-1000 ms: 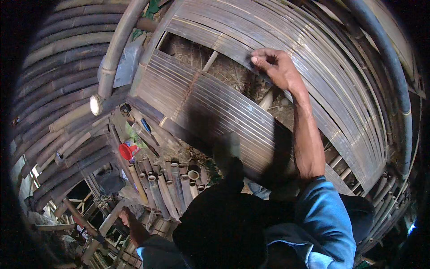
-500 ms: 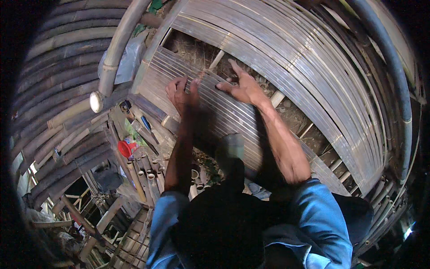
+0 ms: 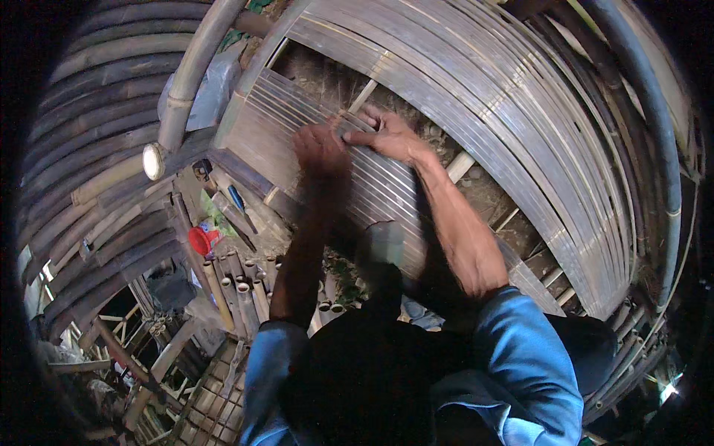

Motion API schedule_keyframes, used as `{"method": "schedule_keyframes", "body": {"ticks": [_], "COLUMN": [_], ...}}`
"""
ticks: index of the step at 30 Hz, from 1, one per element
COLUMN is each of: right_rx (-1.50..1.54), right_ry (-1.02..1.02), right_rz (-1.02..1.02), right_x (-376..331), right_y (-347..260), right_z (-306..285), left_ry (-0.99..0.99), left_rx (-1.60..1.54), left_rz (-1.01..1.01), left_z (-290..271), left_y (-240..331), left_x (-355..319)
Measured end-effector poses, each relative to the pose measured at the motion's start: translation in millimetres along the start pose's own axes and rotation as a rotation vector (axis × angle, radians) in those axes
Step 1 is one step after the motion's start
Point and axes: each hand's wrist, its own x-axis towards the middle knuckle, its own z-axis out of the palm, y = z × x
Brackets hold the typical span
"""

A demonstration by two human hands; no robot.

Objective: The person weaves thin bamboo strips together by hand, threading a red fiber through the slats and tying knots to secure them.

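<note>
A panel of thin bamboo slats [image 3: 260, 126] lies tilted in front of me, over a frame with dry earth showing through the gaps. My left hand [image 3: 320, 147] rests on the panel's upper edge, knuckles up, fingers curled over a slat [image 3: 372, 160]. My right hand [image 3: 390, 135] sits right beside it, touching it, with forefinger and thumb pinched on the same slat end. Both blue-sleeved forearms reach up from the lower edge.
A wide band of long bent bamboo strips [image 3: 520, 111] arcs across the right. A thick bamboo pole [image 3: 193, 74] and a round lamp [image 3: 154, 160] are at left. A red funnel-shaped thing [image 3: 199, 239], cut bamboo tubes [image 3: 238, 286] and a dark hose [image 3: 658, 149] lie around.
My left hand has come up from below onto the slat panel. My right hand has moved left from the panel's right side, and both now meet at the upper edge.
</note>
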Motion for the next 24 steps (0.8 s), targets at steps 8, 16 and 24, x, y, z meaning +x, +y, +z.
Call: {"method": "schedule_keyframes", "body": {"ticks": [8, 16, 24], "right_rx": [-0.015, -0.082, -0.251], "right_ry": [0.054, 0.027, 0.062], "right_rz": [0.056, 0.107, 0.138], "right_x": [-14.8, -19.7, -11.3], "right_y": [-14.2, -29.8, -5.9], "right_z": [-0.4, 7.4, -0.1], "left_ry": [-0.583, -0.266, -0.423], "left_rx": [-0.554, -1.534, -1.915], "left_rz": [-0.523, -1.097, -0.900], "left_z": [-77.1, -114.0, -91.3], "left_y": [-50.7, -76.5, -84.8], "left_x": [30.7, 48.7, 55.9]}}
